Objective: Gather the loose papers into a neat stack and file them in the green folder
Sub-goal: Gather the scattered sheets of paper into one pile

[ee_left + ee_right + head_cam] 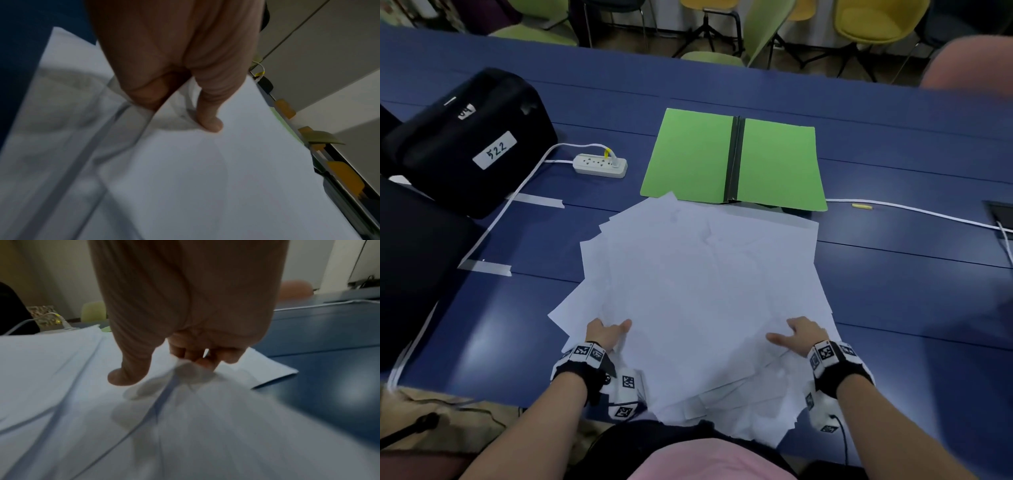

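The left hand (607, 334) pinches the near-left side of the loose papers (702, 291), thumb on top. The right hand (799, 334) grips their near-right side, fingers curled under. Beyond them the green folder (688, 154) lies open and bare, the papers' far corner overlapping its edge on the blue table (893, 274).

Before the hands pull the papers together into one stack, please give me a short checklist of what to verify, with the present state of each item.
1. Left hand grips papers, thumb on top: ok.
2. Right hand grips papers, fingers curled under: ok.
3. Sheet edges aligned: not ok, fanned out.
4. Green folder open and flat: ok.
5. Papers fully on the table: not ok, near edge overhangs.
6. Sheet count: cannot tell.
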